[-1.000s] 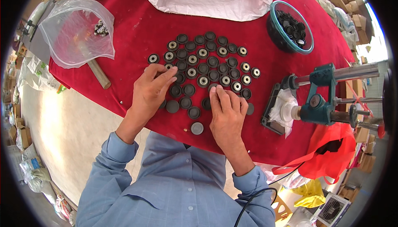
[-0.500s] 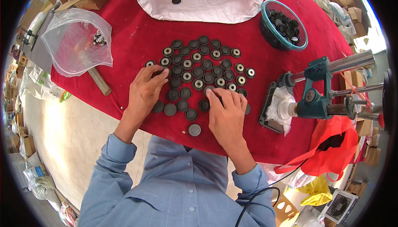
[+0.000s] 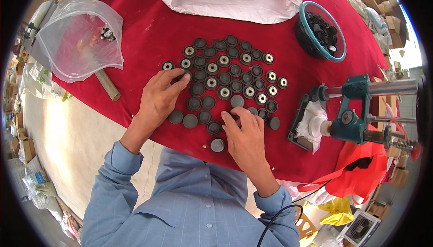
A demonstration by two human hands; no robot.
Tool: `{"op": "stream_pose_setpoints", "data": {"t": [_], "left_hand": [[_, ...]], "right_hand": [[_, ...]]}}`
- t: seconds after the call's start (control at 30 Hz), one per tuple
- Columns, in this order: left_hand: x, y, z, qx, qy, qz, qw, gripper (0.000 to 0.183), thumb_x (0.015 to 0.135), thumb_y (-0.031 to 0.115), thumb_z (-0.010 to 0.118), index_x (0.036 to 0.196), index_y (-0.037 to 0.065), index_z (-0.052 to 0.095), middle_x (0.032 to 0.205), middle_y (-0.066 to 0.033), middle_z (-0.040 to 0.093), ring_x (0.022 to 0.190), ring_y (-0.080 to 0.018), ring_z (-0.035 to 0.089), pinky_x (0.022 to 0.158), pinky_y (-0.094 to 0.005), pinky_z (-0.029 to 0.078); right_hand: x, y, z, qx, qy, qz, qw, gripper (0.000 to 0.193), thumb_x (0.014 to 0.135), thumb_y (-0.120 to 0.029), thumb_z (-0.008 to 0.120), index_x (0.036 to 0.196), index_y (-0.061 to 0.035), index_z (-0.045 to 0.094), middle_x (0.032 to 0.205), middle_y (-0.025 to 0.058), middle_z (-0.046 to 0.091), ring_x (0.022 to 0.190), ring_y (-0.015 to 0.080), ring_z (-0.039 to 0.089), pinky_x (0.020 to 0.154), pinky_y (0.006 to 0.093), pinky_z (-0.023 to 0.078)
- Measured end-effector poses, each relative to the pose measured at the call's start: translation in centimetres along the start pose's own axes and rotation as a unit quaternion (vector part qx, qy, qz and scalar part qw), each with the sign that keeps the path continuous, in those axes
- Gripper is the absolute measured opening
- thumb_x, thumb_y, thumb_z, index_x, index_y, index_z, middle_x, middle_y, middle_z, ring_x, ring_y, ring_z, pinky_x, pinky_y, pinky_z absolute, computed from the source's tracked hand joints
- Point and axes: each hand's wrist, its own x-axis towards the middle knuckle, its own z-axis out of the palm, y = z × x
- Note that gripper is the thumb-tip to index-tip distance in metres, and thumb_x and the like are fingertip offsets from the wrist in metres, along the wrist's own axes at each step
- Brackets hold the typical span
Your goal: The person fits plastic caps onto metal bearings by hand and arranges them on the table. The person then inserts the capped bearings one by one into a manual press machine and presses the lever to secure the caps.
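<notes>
Round black caps [image 3: 236, 86] lie in a loose cluster on the red cloth, most with the hollow side up. Several hold silvery ring-shaped bearings [image 3: 224, 92]. At the cluster's left edge, my left hand [image 3: 158, 95] has thumb and fingers pinched together against a cap; what lies between the fingertips is mostly hidden. My right hand [image 3: 246, 136] is curled at the near side of the cluster, its fingers closed around a dark cap that they largely cover. Just beyond its fingertips a cap [image 3: 237, 101] rests solid side up. Another solid-side-up cap [image 3: 218, 145] sits near the table edge.
A blue-rimmed bowl of black parts [image 3: 301, 32] stands at far right, beside a white sack [image 3: 225, 10] with loose caps. A green hand press [image 3: 352, 111] is at right. On the left are a clear plastic bag [image 3: 67, 34] and a hammer handle [image 3: 107, 85].
My right hand has drawn back toward me from a cap, which now lies uncovered solid side up. My left hand stays at the cluster's left edge. The whole view has shifted slightly.
</notes>
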Motion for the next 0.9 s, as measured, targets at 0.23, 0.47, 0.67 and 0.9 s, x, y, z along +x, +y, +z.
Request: {"op": "stream_pose_setpoints", "data": {"t": [0.23,0.47,0.67,0.9], "left_hand": [[-0.4,-0.8,-0.6,0.036,-0.032,0.030,0.998,0.049,0.081,-0.001,0.074,0.130,0.009,0.074,0.125,-0.0105,0.071,0.109,-0.0322,0.068,0.085,-0.0445,0.057],[-0.8,-1.0,-0.9,0.059,-0.058,0.050,0.995,0.057,0.079,-0.001,0.072,0.135,0.009,0.071,0.132,-0.0095,0.068,0.114,-0.0315,0.066,0.090,-0.0447,0.055],[-1.0,-0.9,-0.8,0.011,-0.031,0.017,0.999,0.045,0.084,-0.002,0.074,0.128,0.008,0.075,0.123,-0.0096,0.071,0.110,-0.0322,0.067,0.088,-0.0447,0.056],[0.2,2.9,-2.0,-0.083,0.001,-0.070,0.994,0.020,0.088,0.010,0.082,0.108,0.005,0.079,0.108,-0.0116,0.070,0.099,-0.0337,0.068,0.081,-0.0436,0.057]], "right_hand": [[-0.5,-0.1,-0.5,-0.017,-0.029,-0.003,0.999,0.037,0.091,-0.004,0.074,0.128,-0.0035,0.071,0.123,0.0129,0.062,0.100,0.0256,0.063,0.096,0.0431,0.047],[0.2,-0.3,-1.2,0.061,-0.026,0.054,0.996,0.039,0.084,-0.004,0.083,0.121,-0.0069,0.073,0.114,0.0128,0.065,0.096,0.0322,0.067,0.081,0.0426,0.053],[3.1,0.5,-1.2,0.095,0.088,0.036,0.991,0.031,0.088,-0.008,0.081,0.118,-0.0089,0.073,0.102,0.0071,0.068,0.085,0.0307,0.067,0.075,0.0422,0.052],[5.9,2.2,1.3,0.021,0.161,-0.010,0.987,0.024,0.089,-0.007,0.081,0.112,-0.0079,0.077,0.101,0.0076,0.072,0.085,0.0303,0.070,0.079,0.0415,0.055]]}}
